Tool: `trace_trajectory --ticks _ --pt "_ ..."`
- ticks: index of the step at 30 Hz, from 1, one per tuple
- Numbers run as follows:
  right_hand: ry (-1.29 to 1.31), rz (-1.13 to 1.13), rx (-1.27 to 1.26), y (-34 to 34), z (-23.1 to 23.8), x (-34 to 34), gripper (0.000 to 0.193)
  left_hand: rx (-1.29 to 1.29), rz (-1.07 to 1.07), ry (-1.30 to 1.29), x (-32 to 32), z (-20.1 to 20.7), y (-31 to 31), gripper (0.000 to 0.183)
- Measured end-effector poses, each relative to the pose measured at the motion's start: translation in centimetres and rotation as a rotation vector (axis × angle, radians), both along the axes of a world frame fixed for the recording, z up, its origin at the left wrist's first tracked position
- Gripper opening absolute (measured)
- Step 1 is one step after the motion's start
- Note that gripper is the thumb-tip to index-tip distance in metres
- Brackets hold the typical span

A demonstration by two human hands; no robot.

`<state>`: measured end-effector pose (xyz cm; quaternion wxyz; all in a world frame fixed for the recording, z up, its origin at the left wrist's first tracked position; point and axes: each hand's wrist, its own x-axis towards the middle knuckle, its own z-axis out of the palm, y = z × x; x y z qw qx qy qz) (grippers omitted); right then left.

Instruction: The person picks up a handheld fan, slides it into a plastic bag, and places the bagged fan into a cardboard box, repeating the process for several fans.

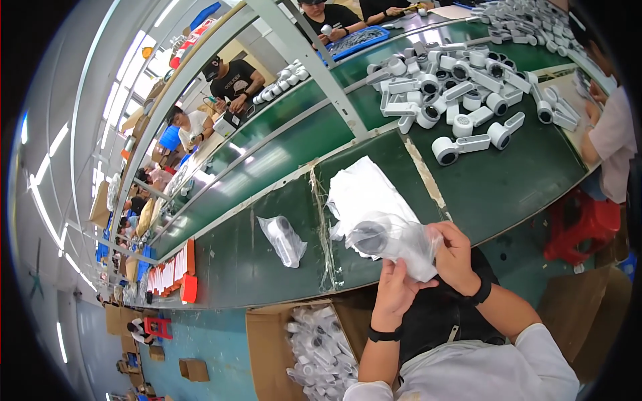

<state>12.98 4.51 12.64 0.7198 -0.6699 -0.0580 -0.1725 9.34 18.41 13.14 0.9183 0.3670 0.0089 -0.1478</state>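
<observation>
Above the near edge of the green table, both my hands hold a clear plastic bag [401,240] with a white device in it. The device has a round head with a grey face [369,237], seen through the film. My left hand [394,289] grips the bag from below, its fingers closed at the lower end. At the bag's right end my right hand [457,257] pinches the film. Beneath and beyond lies a stack of white plastic bags [364,184]. Another bagged white device [283,240] rests on the table to the left.
A big heap of unbagged white devices [461,80] covers the table at the far right. Below the table edge stands a cardboard box [267,347] of bagged devices. Orange-and-white boxes [172,273] line the table's left end. A co-worker [612,134] sits at the right.
</observation>
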Motion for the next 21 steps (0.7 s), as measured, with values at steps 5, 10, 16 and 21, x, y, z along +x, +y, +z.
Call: trace_trajectory --ticks 5,10,16,21 --pt "-0.064 -0.001 -0.056 1.0 0.7 -0.9 0.012 0.010 0.263 -0.038 0.1 -0.2 2.9 0.034" --pt "-0.110 0.028 -0.148 -0.5 -0.5 -0.5 0.010 0.429 0.804 -0.094 -0.2 -0.3 10.0 0.027" --pt "0.039 0.058 -0.317 -3.8 -3.8 2.5 0.013 1.075 1.240 0.067 0.6 -0.2 24.3 0.025" --pt "0.065 0.040 -0.338 -4.0 -4.1 2.6 0.013 1.304 1.202 0.273 3.6 -3.1 29.5 0.030"
